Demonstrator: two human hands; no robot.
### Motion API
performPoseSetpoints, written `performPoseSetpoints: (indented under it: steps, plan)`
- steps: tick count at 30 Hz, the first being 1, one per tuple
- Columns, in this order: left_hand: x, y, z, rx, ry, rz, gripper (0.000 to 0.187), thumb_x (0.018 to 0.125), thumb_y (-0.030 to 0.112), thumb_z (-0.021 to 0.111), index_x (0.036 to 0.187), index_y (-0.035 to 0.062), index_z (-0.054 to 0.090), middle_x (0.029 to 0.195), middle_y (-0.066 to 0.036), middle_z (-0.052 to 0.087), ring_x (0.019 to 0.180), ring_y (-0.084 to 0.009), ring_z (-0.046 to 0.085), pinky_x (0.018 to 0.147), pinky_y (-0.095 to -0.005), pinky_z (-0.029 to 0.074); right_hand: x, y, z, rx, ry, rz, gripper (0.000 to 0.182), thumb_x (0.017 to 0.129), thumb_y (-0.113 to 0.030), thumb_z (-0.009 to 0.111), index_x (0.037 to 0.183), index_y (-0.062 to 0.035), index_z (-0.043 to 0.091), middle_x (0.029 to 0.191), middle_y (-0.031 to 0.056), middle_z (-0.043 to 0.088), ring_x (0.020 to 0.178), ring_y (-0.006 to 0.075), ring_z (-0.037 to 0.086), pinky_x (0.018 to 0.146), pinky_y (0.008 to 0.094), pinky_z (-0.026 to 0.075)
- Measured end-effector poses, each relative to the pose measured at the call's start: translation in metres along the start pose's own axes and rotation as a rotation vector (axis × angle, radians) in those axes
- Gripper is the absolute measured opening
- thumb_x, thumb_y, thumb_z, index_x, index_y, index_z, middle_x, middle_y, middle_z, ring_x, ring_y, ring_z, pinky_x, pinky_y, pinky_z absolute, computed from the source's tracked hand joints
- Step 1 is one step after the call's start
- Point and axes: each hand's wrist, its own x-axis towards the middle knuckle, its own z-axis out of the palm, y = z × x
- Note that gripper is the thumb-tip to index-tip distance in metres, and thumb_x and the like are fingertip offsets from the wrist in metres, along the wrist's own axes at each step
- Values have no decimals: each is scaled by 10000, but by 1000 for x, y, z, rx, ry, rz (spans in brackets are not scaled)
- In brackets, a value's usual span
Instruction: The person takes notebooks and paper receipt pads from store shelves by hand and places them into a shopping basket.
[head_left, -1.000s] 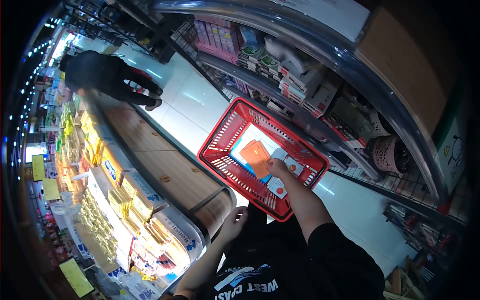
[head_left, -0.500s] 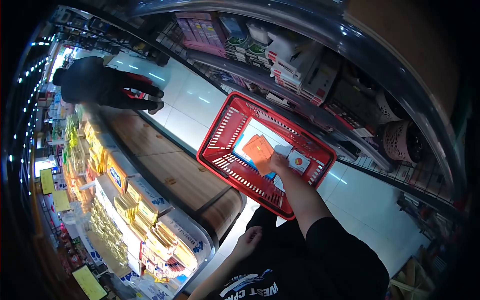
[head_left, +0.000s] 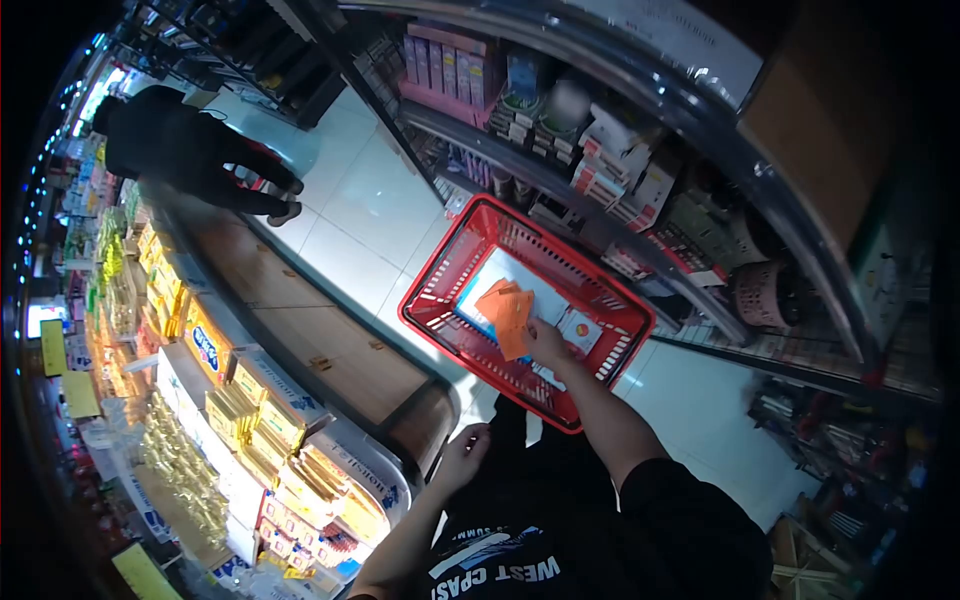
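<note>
My right hand (head_left: 543, 343) reaches down into a red shopping basket (head_left: 425, 279), its fingers closed at the edge of an orange paper packet (head_left: 513, 318). Another orange piece (head_left: 490, 298) lies partly under that packet. Beneath them is a flat white and blue item (head_left: 479, 308), and a white item with a round red-orange mark (head_left: 580, 330) rests beside my wrist. My left hand (head_left: 463, 453) hangs near my body by the counter corner, fingers curled, with nothing visible in it.
Dark metal shelving (head_left: 560, 170) with boxed goods runs along the right. To the left curves a wooden counter (head_left: 330, 330) beside lit yellow snack packs (head_left: 255, 415). A person in dark clothes (head_left: 170, 145) bends over farther up the aisle. Pale tiled floor (head_left: 345, 240) lies between.
The view has shifted, and the basket appears slightly lower. My right hand has tilted the orange packet away from the other orange piece. My left hand appears farther left and higher, still curled.
</note>
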Motion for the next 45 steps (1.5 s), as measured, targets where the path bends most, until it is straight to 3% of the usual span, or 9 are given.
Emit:
performPoseSetpoints:
  steps: [5,7,12,18,23,26,33,41,45]
  plan:
    - [51,11,-19,44,47,231,263,957,221,518,1128,27,568,866,-40,607,769,-91,563,648,-237,464,-63,-68,-59,118,-10,-91,134,894,-167,570,915,-37,544,696,21,544,654,88,542,583,278,444]
    - [79,18,-21,-25,127,270,302,946,213,529,1165,7,556,947,-97,620,872,-148,572,767,-284,465,-98,-109,-84,157,-12,-88,153,899,-172,575,916,-25,537,675,-11,492,645,40,493,563,249,416]
    - [104,87,-33,-394,13,287,507,951,263,530,1359,-3,391,1128,-87,552,1031,-183,512,894,-292,414,-160,-176,-122,147,6,-282,149,866,-133,589,909,5,549,745,88,519,668,144,514,631,296,432]
    - [93,148,-40,-356,-407,331,375,956,269,518,1217,0,527,1077,-47,598,961,-108,547,834,-256,436,-205,-208,-162,118,71,-481,192,852,-148,616,957,7,572,836,100,569,745,214,565,688,302,448]
    - [74,176,-13,-329,-223,339,303,953,198,534,1169,-14,548,1074,-43,607,987,-95,558,845,-245,454,-208,-177,-182,43,244,-640,259,848,-183,642,1029,-10,577,985,116,589,876,244,578,793,323,459]
    - [41,216,0,-805,-289,350,343,974,194,479,1247,-14,483,1174,-103,589,1064,-172,581,879,-296,476,-217,-157,-195,61,280,-532,555,827,-273,683,1276,-44,449,1237,149,516,1089,244,540,912,352,449]
    - [-1,277,45,-698,-328,454,345,961,127,490,1280,9,433,1180,-121,581,1091,-189,566,916,-324,460,-247,-147,-236,510,-47,-179,447,877,-279,646,1220,-23,516,1037,85,622,848,101,597,746,262,491]
    - [-74,356,100,-366,-373,793,635,874,6,552,1414,19,217,1267,-148,527,1147,-214,535,956,-353,436,-295,-160,-307,642,228,-548,416,875,-213,656,1195,15,517,1063,65,618,956,108,580,825,275,471]
    - [-115,445,115,-346,-457,989,660,864,8,541,1423,-4,190,1284,-176,514,1147,-218,541,967,-346,425,-307,-138,-331,1067,255,-1014,333,940,-133,526,1220,43,491,1162,130,588,1041,173,594,901,299,457]
